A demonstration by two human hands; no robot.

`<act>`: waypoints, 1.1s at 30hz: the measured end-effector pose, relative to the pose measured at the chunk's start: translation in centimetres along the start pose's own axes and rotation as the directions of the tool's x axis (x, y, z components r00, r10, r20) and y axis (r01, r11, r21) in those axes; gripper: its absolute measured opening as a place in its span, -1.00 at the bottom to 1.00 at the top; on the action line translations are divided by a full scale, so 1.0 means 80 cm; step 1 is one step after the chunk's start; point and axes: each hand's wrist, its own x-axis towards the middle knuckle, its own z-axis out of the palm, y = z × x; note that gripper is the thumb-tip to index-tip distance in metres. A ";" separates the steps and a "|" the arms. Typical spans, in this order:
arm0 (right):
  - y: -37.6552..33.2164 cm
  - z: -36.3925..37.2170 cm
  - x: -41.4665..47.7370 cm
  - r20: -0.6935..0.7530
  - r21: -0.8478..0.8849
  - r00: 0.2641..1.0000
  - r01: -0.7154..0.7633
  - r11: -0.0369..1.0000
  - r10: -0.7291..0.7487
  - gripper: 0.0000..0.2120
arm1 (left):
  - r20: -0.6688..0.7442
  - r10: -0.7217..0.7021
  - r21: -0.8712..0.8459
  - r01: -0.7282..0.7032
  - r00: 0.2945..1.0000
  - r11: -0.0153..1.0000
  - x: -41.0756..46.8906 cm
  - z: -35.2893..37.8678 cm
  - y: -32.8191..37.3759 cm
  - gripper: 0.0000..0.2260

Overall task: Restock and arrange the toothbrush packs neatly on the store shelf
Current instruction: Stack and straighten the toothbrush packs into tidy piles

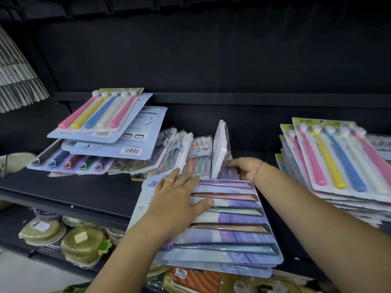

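Pack stack overhangs shelf edge, long axis crosswise; our left hand flat, fingers spread on top; our right hand at stack's far edge, grip unclear

On the lower shelf, toward its left end, I see wrapped round olive discs stacked. An orange striped pouch lies further right. A pleated shade shows upper left.

Dim overall, lit softly from the front, perhaps by ceiling lamps. Almost no detail in the near-black shelf back. Mild glare on the plastic of the toothbrush packs. Bent at the edges; soft, slightly smeared throughout.
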 end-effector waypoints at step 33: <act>-0.026 -0.048 -0.221 -0.484 -0.184 0.498 0.746 0.640 -0.719 -0.76 | -0.032 -0.326 -0.998 -0.010 0.945 0.068 0.054 -0.046 0.091 -0.84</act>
